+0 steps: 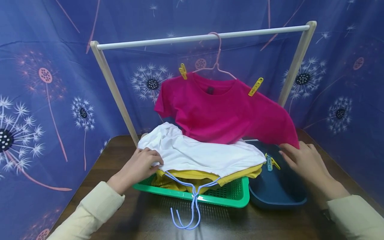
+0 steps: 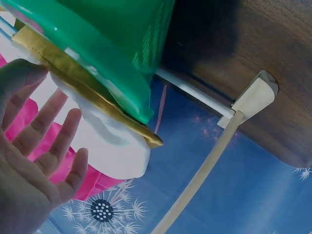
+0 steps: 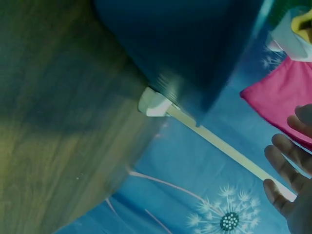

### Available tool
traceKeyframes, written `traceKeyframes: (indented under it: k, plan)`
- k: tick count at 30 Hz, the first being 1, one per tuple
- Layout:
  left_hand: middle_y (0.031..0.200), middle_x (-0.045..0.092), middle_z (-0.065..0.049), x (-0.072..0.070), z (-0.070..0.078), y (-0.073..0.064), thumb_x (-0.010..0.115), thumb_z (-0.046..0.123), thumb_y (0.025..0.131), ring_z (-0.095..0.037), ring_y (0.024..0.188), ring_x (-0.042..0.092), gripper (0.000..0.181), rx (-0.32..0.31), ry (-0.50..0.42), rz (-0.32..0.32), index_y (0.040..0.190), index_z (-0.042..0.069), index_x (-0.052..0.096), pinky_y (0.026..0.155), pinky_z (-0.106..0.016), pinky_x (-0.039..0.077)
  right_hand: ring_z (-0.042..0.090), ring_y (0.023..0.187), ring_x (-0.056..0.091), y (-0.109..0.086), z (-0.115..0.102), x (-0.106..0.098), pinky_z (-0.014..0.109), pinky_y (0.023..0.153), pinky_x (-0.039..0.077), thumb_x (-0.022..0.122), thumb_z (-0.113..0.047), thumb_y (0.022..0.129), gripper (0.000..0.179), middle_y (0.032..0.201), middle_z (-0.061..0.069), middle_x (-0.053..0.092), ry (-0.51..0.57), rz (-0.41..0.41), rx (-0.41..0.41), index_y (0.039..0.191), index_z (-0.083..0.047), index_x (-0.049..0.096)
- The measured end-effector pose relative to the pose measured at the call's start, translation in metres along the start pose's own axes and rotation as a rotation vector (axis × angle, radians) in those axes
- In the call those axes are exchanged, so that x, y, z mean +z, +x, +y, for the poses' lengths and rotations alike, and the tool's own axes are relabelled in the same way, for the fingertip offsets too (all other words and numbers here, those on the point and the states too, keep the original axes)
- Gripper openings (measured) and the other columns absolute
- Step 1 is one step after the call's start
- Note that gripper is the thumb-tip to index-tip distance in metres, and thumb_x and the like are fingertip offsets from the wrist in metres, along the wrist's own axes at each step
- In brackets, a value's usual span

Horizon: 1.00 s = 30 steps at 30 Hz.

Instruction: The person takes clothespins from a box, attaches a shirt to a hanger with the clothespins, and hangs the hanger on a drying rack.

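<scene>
A magenta T-shirt (image 1: 216, 110) hangs on a pink hanger (image 1: 218, 56), with a yellow clothespin (image 1: 182, 71) on one shoulder and another clothespin (image 1: 255, 87) on the other. My right hand (image 1: 306, 163) pinches the hem of its sleeve, which is drawn out to the right. Below lies a white garment (image 1: 204, 155) on top of yellow clothing (image 1: 240, 176); blue hanger hooks (image 1: 194, 203) stick out toward me. At its left edge my left hand (image 1: 141, 166) touches the white cloth, fingers relaxed and spread in the left wrist view.
A green basket (image 1: 244, 193) holds the clothes pile. To its right stands a dark blue basin (image 1: 279, 200) with a blue clothespin (image 1: 269, 163) and a yellow one inside. Behind rises a rack with a white rod (image 1: 156, 42) and wooden posts (image 1: 115, 93), before a dandelion-patterned curtain.
</scene>
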<state>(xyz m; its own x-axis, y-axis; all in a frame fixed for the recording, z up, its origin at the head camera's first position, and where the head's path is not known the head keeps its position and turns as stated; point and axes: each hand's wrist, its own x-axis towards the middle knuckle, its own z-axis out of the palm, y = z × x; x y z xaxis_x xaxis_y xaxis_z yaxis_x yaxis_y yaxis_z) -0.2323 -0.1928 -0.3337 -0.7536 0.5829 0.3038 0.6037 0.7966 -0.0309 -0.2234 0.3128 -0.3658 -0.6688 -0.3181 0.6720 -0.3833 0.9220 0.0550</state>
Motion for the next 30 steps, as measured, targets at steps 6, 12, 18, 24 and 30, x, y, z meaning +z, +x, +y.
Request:
traceKeyframes:
  k: [6,12,18,24,30]
  plan:
    - [0.088,0.065,0.008,0.000,0.002,0.001,0.076,0.016,0.072,-0.016,0.085,0.055,0.017,0.022,0.044,-0.021,0.085,0.024,0.069,0.074,-0.037,0.037,0.014,0.058,0.045,-0.002,0.000,0.009,0.031,0.055,0.036,0.075,-0.017,0.068,0.034,0.069,0.001,0.062,-0.013,-0.077,-0.058,0.100,-0.015,0.064]
    - [0.088,0.065,0.009,-0.003,0.002,0.001,0.074,0.016,0.074,-0.016,0.083,0.054,0.018,0.048,0.074,-0.049,0.086,0.027,0.066,0.074,-0.037,0.037,0.023,0.073,0.059,-0.004,0.000,0.021,0.047,0.073,0.042,0.076,-0.013,0.066,0.032,0.082,0.006,0.067,0.009,-0.168,-0.117,0.096,-0.011,0.065]
    - [0.082,0.065,0.011,-0.005,0.000,0.002,0.071,0.016,0.075,-0.014,0.077,0.054,0.016,0.088,0.119,-0.053,0.083,0.028,0.063,0.074,-0.039,0.038,0.032,0.088,0.059,-0.008,-0.001,0.031,0.052,0.085,0.032,0.078,-0.010,0.062,0.035,0.091,0.011,0.065,0.017,-0.229,-0.120,0.095,-0.007,0.065]
    - [0.078,0.061,0.012,-0.005,-0.003,-0.001,0.074,0.021,0.075,-0.008,0.067,0.052,0.019,0.092,0.101,0.004,0.087,0.027,0.061,0.071,-0.034,0.038,0.032,0.089,0.059,-0.008,-0.001,0.036,0.052,0.085,0.034,0.080,-0.010,0.059,0.040,0.094,0.010,0.066,-0.014,-0.242,-0.163,0.096,-0.008,0.065]
    - [0.079,0.065,0.011,-0.007,-0.006,-0.005,0.074,0.020,0.076,-0.005,0.064,0.054,0.021,0.104,0.070,0.142,0.093,0.027,0.063,0.069,-0.032,0.039,0.029,0.084,0.061,-0.006,0.003,0.040,0.051,0.080,0.039,0.080,-0.008,0.059,0.041,0.092,0.009,0.066,-0.029,-0.259,-0.204,0.096,-0.009,0.065]
